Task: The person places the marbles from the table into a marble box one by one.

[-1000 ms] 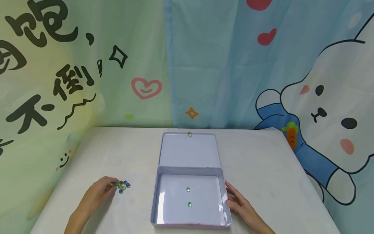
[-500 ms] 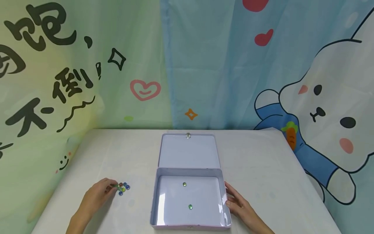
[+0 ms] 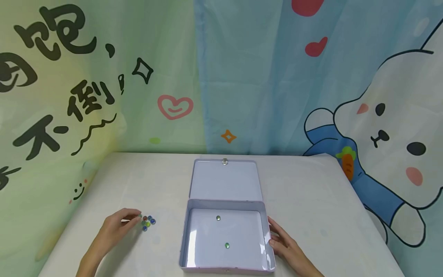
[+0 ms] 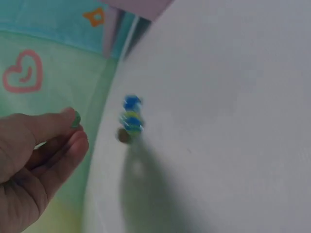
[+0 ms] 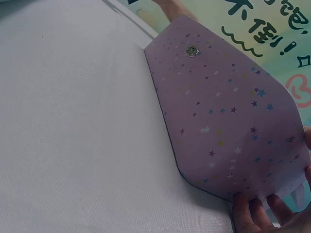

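Note:
My left hand (image 3: pixel 112 231) pinches a green glass marble (image 4: pixel 76 119) between thumb and fingertips, just left of a small cluster of marbles (image 3: pixel 153 221) in blue, yellow, green and brown on the table. In the left wrist view the held marble is raised beside the cluster. An open-lidded box (image 3: pixel 242 231) lies in the middle, pale inside and pinkish purple with small stars outside. Two green marbles lie apart on its floor, a far marble (image 3: pixel 218 218) and a near marble (image 3: pixel 227 245). My right hand (image 3: pixel 288 248) rests its fingers against the box's right wall.
The box's lid (image 3: pixel 225 181) is folded back flat behind it, with a small metal clasp (image 3: pixel 225 161) at its far edge. A white cloth covers the table (image 3: pixel 304 192). Behind hangs a printed curtain (image 3: pixel 242 77) with a cartoon rabbit.
The left hand has lifted the green marble a little away from the cluster. Inside the box, the two marbles have rolled farther apart. The right hand stays at the box.

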Tool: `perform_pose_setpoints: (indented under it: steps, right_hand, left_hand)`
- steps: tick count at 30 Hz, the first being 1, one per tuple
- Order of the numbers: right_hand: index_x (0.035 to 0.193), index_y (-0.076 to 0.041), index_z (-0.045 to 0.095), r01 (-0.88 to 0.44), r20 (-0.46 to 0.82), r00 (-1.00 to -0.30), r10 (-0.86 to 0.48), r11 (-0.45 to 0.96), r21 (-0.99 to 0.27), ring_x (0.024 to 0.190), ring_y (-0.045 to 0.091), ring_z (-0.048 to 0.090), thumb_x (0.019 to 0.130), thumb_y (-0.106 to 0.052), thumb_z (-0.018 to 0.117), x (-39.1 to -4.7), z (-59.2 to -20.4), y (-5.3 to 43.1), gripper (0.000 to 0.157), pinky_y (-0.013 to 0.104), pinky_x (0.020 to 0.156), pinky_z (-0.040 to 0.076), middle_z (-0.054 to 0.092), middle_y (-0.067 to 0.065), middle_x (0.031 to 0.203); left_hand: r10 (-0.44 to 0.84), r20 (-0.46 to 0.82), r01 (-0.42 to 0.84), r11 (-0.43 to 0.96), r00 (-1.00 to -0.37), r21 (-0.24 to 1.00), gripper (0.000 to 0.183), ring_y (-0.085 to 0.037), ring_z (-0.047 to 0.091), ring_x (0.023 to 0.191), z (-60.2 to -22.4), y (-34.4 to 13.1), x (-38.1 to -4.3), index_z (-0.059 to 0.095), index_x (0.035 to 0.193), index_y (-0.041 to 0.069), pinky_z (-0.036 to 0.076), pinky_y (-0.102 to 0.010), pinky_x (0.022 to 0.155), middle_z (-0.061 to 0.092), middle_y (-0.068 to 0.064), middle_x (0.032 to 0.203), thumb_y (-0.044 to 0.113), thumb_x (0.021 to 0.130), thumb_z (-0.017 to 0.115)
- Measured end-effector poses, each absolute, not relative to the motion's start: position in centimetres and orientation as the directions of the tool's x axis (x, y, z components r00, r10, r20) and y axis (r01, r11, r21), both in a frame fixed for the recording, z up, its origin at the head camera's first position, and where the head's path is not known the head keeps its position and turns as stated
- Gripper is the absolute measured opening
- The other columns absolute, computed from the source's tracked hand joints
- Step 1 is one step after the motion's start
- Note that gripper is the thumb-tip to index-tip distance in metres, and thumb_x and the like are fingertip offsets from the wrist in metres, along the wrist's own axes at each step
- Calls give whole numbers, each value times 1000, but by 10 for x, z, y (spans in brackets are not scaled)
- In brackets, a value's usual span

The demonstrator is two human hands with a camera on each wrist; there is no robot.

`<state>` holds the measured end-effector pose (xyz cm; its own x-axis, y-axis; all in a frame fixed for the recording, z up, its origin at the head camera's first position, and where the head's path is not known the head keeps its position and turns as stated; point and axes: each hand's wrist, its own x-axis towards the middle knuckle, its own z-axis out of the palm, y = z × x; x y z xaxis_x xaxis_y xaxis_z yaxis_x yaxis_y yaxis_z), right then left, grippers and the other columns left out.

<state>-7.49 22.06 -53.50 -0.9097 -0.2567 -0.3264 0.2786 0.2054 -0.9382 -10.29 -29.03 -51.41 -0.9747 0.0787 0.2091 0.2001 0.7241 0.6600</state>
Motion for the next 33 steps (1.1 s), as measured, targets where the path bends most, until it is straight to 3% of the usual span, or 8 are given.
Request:
perform_pose_setpoints:
  steps: [6,11,17,24,33]
  right_hand:
    - [154,-21,24,269,-317,-912,-260,205,-941,130,29,50,100,-23,50,-74,-537,222,60,31,89,55,28,26,154]
    - [154,-22,24,271,-319,-911,-262,203,-941,126,20,53,100,-23,50,-75,-537,222,60,29,89,55,28,25,154]
    - [154,-24,26,283,-331,-914,-235,215,-935,129,30,51,99,-25,51,-75,-535,221,60,34,90,56,30,25,154]
    - [155,-21,21,271,-314,-901,-299,177,-946,111,-9,56,100,-22,49,-76,-536,224,62,24,90,53,23,27,156]
    - [154,-24,24,292,-336,-902,-271,189,-937,111,-7,56,99,-24,50,-75,-535,223,61,29,91,55,25,24,156]
  left_hand:
    - [140,188,234,603,-972,763,16,-5,66,89,-490,-272,-101,70,105,14,56,-17,76,73,0,100,16,90,69]
    - [178,145,221,548,-973,807,15,-1,66,91,-476,-258,-103,69,106,21,57,-19,79,71,5,102,19,91,67]
    - [269,166,279,465,-949,840,16,-3,67,86,-466,-244,-107,68,108,19,57,-22,76,70,2,101,15,92,66]
    - [343,202,338,403,-917,850,16,-3,66,94,-465,-226,-110,68,107,19,57,-23,80,70,2,102,16,92,66]
    - [456,293,461,316,-840,829,24,-5,65,94,-466,-207,-121,68,115,11,58,-24,77,69,-7,104,8,92,64]
